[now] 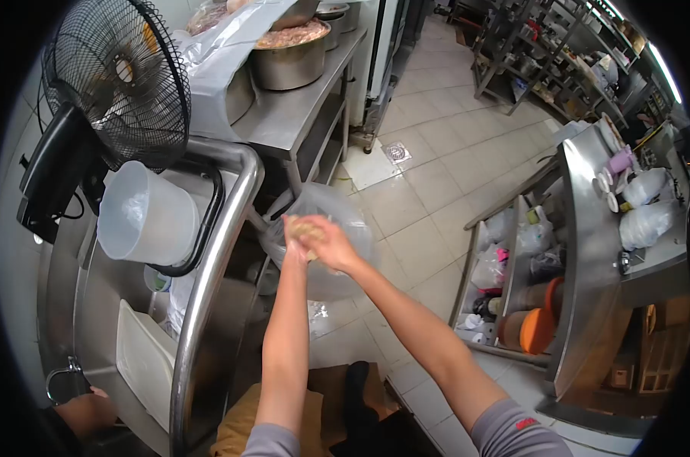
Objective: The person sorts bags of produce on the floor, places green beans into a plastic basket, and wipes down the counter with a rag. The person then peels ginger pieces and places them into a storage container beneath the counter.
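Both my hands are in front of me, close together around a pale yellowish lump (305, 231) whose kind I cannot make out. My left hand (292, 242) is closed against its left side. From the right, my right hand (332, 245) cups over it with bent fingers. Part of the lump is hidden by the fingers. Just behind and below the hands hangs a clear plastic bag (345, 228), open and bulging, beside the steel table's leg. Whether the hands touch the bag is not plain.
At left, a steel sink (208, 305) holds a white tub (151, 217) and a pale cutting board (143, 358); a black fan (120, 76) stands behind. Another person's hand (86, 415) is at lower left. A meat-filled pot (290, 57) sits on the steel table (299, 114). Shelves (512, 259) are at right.
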Available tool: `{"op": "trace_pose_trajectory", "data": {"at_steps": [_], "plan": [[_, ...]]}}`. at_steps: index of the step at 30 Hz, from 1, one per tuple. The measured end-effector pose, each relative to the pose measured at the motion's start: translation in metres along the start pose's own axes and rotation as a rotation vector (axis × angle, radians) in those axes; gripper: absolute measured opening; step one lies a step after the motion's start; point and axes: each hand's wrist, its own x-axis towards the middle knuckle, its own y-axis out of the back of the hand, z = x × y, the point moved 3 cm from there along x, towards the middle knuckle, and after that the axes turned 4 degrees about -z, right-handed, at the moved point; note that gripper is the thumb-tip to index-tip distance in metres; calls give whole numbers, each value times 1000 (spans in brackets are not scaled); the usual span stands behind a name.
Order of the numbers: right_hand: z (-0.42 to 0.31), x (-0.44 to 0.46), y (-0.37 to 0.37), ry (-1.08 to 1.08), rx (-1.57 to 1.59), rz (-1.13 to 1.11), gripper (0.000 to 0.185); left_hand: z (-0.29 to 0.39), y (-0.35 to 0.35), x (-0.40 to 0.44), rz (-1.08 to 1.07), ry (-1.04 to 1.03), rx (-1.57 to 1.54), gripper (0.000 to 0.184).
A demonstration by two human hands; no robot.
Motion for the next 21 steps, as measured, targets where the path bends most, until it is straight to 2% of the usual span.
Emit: {"op": "trace_pose_trajectory", "data": {"at_steps": [2, 3, 4, 5, 6, 7, 8, 9, 11, 13, 15, 17, 18, 21], "plan": [[63, 24, -26, 274, -339, -58, 22, 11, 0, -12, -29, 41, -20, 80], [87, 35, -24, 147, -355, -27, 22, 15, -6, -22, -39, 64, -32, 79], [109, 47, -16, 23, -369, 4, 23, 22, -23, -38, 251, 56, 73, 76], [123, 54, -15, -106, -382, 34, 23, 30, -15, -35, 213, 63, 101, 75], [94, 55, -11, -117, -226, 127, 21, 36, -3, -29, 170, 71, 116, 76], [96, 58, -20, 23, -136, 47, 22, 39, 9, -17, 114, 78, 121, 78], [96, 56, -33, 159, -52, -25, 22, 41, 15, -5, -98, 68, 102, 78], [98, 53, -39, 288, 22, -91, 22, 46, 46, 28, -185, 33, 72, 78], [99, 53, -31, -6, -461, -144, 24, 37, 14, 10, -92, 53, 167, 77], [137, 59, -26, -20, -455, 136, 24, 32, -34, -22, 147, 90, 288, 76], [89, 58, -22, 567, -268, 116, 21, 36, 5, 7, -127, 122, 168, 76], [121, 51, -22, 238, -464, -54, 19, 42, 14, 24, -206, 184, -122, 75], [134, 47, -28, 69, -536, -136, 19, 34, -21, -5, 65, 34, 272, 72], [122, 46, -18, -136, -365, 271, 17, 42, -11, 4, 55, -119, 605, 71]]}}
